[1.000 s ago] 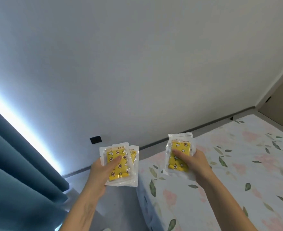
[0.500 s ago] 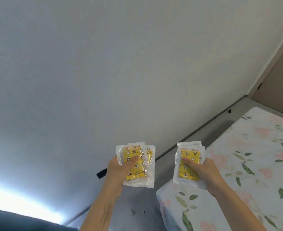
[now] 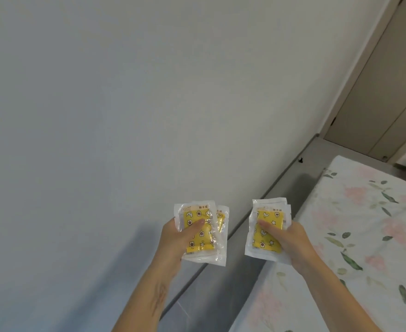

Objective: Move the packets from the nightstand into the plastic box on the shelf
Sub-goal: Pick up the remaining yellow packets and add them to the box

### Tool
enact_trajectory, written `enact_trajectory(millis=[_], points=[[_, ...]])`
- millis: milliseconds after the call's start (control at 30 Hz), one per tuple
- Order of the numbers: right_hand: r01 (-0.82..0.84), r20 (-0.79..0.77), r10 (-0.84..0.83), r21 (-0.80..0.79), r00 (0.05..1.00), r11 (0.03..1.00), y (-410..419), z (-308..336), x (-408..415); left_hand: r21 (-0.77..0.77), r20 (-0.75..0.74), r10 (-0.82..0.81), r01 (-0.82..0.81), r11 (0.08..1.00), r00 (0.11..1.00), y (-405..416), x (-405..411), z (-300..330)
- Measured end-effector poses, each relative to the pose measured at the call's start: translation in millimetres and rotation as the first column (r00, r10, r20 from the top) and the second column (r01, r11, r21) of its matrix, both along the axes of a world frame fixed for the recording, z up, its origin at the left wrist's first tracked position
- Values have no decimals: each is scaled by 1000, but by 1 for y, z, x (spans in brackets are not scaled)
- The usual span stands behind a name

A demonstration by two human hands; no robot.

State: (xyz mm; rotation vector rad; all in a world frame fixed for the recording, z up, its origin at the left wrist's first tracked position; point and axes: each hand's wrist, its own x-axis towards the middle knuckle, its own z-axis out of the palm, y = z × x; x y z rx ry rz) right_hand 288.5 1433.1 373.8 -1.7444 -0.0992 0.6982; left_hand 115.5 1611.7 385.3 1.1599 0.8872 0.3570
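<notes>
While the left hand (image 3: 173, 238) grips a fanned stack of clear packets (image 3: 200, 232) with yellow star-printed inserts, thumb pressed across the top one, the right hand (image 3: 289, 243) grips a like stack (image 3: 267, 230) beside the bed (image 3: 355, 236). Fingers behind are hidden; the packet count is unclear.

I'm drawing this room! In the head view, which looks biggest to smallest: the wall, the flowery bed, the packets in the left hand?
1. wall: fills most of the view.
2. flowery bed: only partly in frame.
3. packets in the left hand: smallest, though nearest the camera.
</notes>
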Motion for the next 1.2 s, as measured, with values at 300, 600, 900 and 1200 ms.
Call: enact_trajectory(millis=[300,600,900,1200], points=[[199,-1,-199,20,980,980,55,-13,53,22,2,-237,237,971,972,66,102,-8],[434,27,-436,55,899,899,31,14,133,35,48,-418,417,908,907,82,241,11],[582,30,-583,41,812,812,-8,-4,306,58,106,-483,479,876,869,65,460,3],[577,48,-577,15,815,817,-27,18,565,145,96,-485,470,871,869,44,740,28]])
